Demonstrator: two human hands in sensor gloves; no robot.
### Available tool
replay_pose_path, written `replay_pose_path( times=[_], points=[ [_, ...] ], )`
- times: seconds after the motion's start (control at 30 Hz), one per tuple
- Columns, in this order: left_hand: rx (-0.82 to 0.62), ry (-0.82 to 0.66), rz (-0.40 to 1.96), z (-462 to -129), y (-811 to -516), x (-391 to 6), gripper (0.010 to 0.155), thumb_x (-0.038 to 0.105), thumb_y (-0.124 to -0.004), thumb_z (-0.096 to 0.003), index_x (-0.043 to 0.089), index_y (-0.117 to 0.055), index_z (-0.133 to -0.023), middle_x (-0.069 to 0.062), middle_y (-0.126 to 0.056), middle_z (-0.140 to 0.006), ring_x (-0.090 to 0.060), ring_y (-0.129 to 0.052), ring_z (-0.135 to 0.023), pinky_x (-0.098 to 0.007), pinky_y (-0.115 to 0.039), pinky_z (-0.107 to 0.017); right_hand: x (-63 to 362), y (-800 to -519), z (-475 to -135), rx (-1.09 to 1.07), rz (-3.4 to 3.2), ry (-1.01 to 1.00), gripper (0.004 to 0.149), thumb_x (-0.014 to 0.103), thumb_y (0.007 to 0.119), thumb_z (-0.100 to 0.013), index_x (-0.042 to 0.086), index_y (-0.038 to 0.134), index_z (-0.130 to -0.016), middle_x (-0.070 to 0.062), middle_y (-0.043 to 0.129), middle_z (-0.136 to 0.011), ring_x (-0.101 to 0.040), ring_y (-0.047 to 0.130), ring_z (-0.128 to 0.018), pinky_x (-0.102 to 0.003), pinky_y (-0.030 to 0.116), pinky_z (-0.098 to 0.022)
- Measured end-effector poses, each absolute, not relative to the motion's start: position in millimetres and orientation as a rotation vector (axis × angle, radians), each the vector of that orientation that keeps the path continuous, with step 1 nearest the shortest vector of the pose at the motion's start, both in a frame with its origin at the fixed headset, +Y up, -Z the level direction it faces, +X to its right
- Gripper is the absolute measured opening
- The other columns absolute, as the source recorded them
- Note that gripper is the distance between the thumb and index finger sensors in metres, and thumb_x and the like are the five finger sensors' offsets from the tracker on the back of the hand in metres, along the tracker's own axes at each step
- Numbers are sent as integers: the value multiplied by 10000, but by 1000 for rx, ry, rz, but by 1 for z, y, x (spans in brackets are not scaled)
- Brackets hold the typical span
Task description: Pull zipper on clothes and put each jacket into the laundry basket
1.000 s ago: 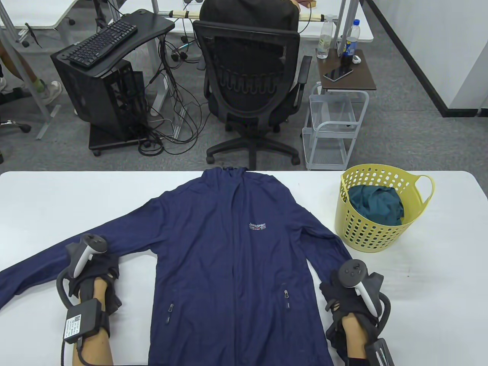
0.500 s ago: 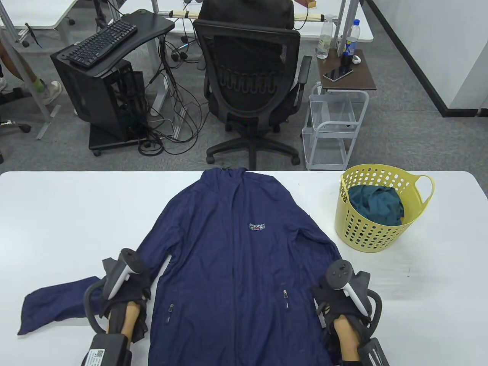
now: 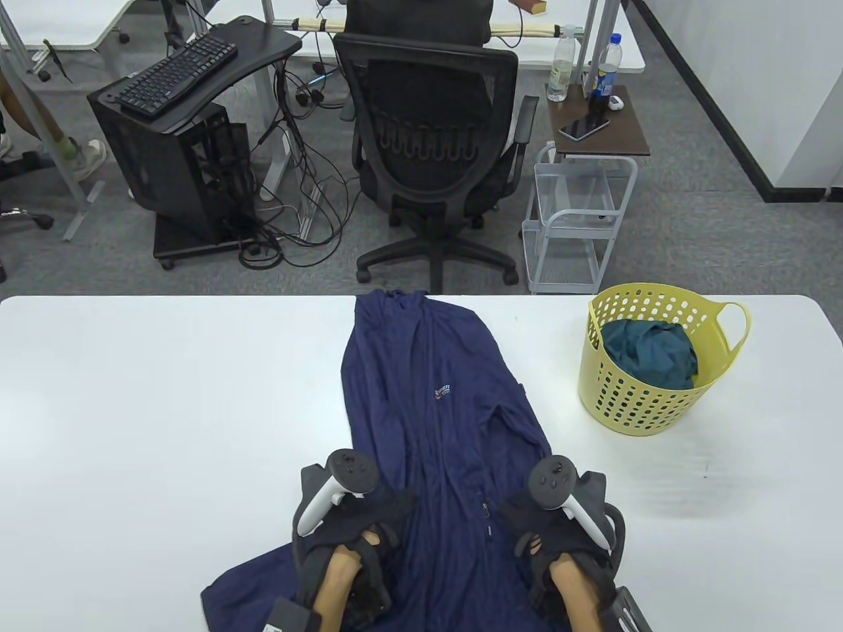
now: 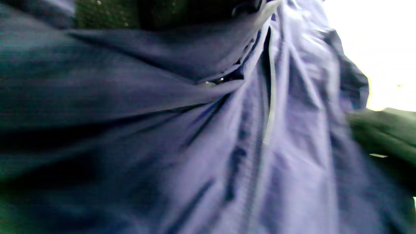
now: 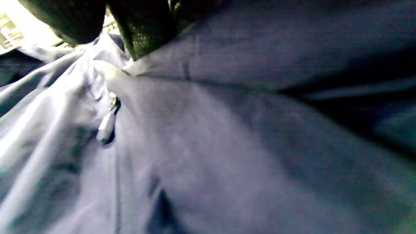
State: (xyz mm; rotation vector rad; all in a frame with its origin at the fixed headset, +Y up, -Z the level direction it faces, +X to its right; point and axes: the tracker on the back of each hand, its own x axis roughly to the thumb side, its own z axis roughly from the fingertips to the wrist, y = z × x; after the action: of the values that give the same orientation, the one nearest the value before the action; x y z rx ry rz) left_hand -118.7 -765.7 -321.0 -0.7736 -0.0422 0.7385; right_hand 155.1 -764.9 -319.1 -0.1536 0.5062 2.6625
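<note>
On table [image 3: 132, 408], white, near edge at centre: navy jacket [image 3: 428, 395], bunched lengthwise into a narrow strip running from far edge toward the person, collar end at far side, small chest logo [image 3: 442, 392] facing up, front zipped shut as far as visible.

Left to right across table view:
- Loose navy flap [image 3: 244, 586] of same jacket spilling out at lower left, flat on tabletop.
- Left hand [image 3: 359, 526], black sensor glove, tracker [image 3: 332, 490] strapped on back, resting on left edge of gathered fabric. Fingers curled into the cloth, gripping it; left wrist view [image 4: 107, 16] blurred, glove at top edge pressed against folds, cloth pulled into creases.
- Pocket zipper [image 3: 486, 520] between both hands, on jacket's lower part.
- Right hand [image 3: 553, 526], gloved likewise, tracker [image 3: 566, 494] on back, on right edge of gathered fabric. Right wrist view: gloved fingers [image 5: 146, 29] at top edge dug into the cloth, fabric puckered beneath; gripping jacket.
- Yellow laundry basket [image 3: 632, 408], perforated wall, upright on table's right side, well apart from right hand, holding crumpled teal garment [image 3: 649, 352].

Beyond table: black office chair [image 3: 431, 145], keyboard [image 3: 174, 72] on dark desk at left, small side table [image 3: 602, 128] with bottles at right.
</note>
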Motion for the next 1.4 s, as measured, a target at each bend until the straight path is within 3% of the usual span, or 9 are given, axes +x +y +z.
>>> replay_pose_path(
  times=[0.17, 0.37, 0.53, 0.7, 0.8, 1.03, 1.2, 1.33, 1.4],
  points=[
    [-869, -117, 1049, -305, -781, -97, 909, 693, -367, -368, 120, -247, -1063, -211, -730, -1044, -405, -919, -813, -544, -785, -536, 132, -765, -313, -107, 2648, 542, 606, 566, 694, -471, 167, 860, -897, -105, 951, -818, -258, 1060, -517, -418, 883, -386],
    [-988, -207, 1263, -294, -793, -90, 916, 703, -312, -353, 133, -55, -1023, -292, -530, -1078, -456, -795, -891, -555, -754, -591, 96, -763, -300, 36, 2714, 571, 774, 662, 683, -437, 89, 766, -950, -149, 913, -854, -263, 1054, -542, -404, 887, -395],
    [-980, -158, 1399, -288, -798, -98, 915, 695, -319, -345, 137, -68, -1025, -330, -509, -1060, -486, -775, -878, -576, -754, -585, 90, -765, -299, 21, 2716, 510, 676, 578, 749, -437, 119, 783, -932, -114, 929, -829, -239, 1061, -519, -386, 891, -384],
    [-961, -188, 1369, -285, -790, -96, 912, 695, -319, -343, 145, -75, -1028, -378, -487, -1029, -492, -769, -879, -578, -753, -584, 87, -766, -302, 47, 2754, 413, 509, 434, 859, -430, 179, 850, -871, -55, 986, -743, -184, 1086, -439, -354, 907, -345],
    [-888, -218, 1346, -283, -780, -96, 905, 698, -329, -348, 159, -82, -1033, -372, -487, -1028, -471, -774, -891, -569, -752, -591, 98, -765, -307, 22, 2678, 325, 428, 413, 850, -435, 278, 886, -839, 11, 1008, -700, -134, 1088, -401, -322, 911, -342],
    [-623, -432, 1361, -275, -742, -97, 847, 702, -370, -378, 283, -135, -1074, -177, -470, -1157, -350, -693, -1010, -538, -665, -674, 158, -758, -317, -110, 2040, 69, 401, 396, 848, -435, 334, 893, -829, 54, 1009, -698, -125, 1082, -421, -319, 904, -371],
    [-686, -577, 1349, -269, -736, -86, 833, 697, -404, -386, 298, -202, -1088, -169, -541, -1147, -340, -745, -980, -560, -670, -656, 189, -750, -319, -89, 1794, -122, 398, 396, 834, -445, 376, 873, -840, 91, 989, -744, -123, 1067, -496, -334, 887, -431],
    [-827, -462, 1197, -269, -740, -89, 821, 686, -465, -420, 269, -259, -1096, -204, -575, -1126, -407, -775, -941, -599, -700, -600, 203, -738, -317, 1, 1687, -207, 397, 396, 828, -453, 387, 862, -848, 103, 975, -764, -126, 1053, -531, -347, 868, -469],
    [-798, -363, 1112, -270, -735, -101, 819, 684, -490, -436, 231, -340, -1102, -206, -614, -1107, -418, -805, -916, -602, -703, -589, 204, -730, -314, 66, 1622, -228, 398, 388, 827, -456, 381, 858, -853, 100, 970, -773, -133, 1046, -544, -359, 857, -482]
  ],
)
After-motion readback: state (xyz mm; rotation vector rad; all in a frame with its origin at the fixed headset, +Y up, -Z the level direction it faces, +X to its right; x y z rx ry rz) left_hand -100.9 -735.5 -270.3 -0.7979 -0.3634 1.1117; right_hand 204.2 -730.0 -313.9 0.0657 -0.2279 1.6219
